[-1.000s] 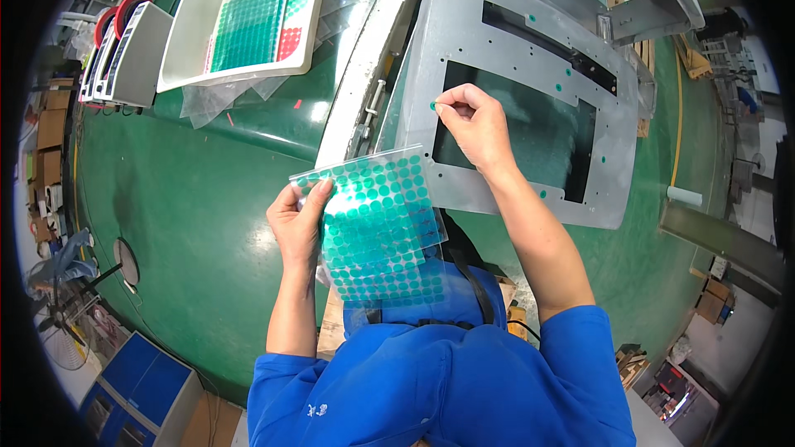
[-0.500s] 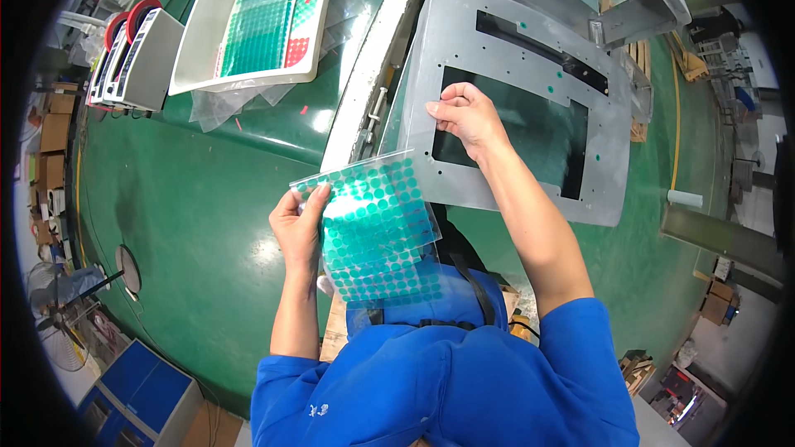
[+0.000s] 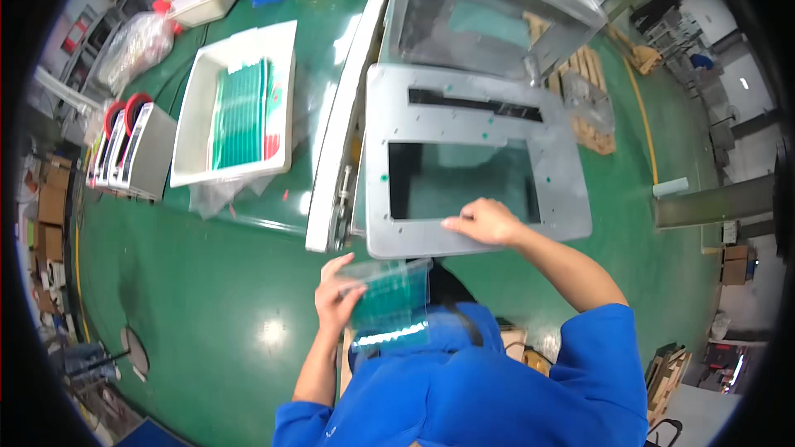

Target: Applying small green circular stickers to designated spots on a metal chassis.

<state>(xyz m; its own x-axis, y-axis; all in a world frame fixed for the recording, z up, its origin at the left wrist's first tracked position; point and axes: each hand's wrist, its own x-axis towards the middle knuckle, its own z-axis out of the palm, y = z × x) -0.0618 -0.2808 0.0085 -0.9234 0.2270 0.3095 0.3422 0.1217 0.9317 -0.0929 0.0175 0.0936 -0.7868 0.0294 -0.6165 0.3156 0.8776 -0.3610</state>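
My left hand [image 3: 335, 296] pinches the upper left edge of a clear sheet of green round stickers [image 3: 389, 302], held low in front of my body and smeared by motion. My right hand [image 3: 487, 222] is over the near border of a grey metal panel [image 3: 563, 199], thumb pointing left and fingers curled. Whether something small sits between its fingertips cannot be made out. The panel has a large rectangular opening [image 3: 464, 182], a narrow slot [image 3: 476, 105] and several small holes. Several green dots stick to its face, one of them a dot [image 3: 383, 177] on the left border.
Left of the panel, a white tray [image 3: 184, 157] of green sticker sheets stands on a green-topped table [image 3: 310, 58]. Beside it are white holders [image 3: 137, 153] with red rings. A grey hood-like cover [image 3: 497, 0] rises behind the panel. Wooden pallets [image 3: 592, 128] lie beyond.
My right hand has moved from the panel's left border to its near border. A green dot now shows where it was. The sticker sheet is lower and tilted, and the view has shifted.
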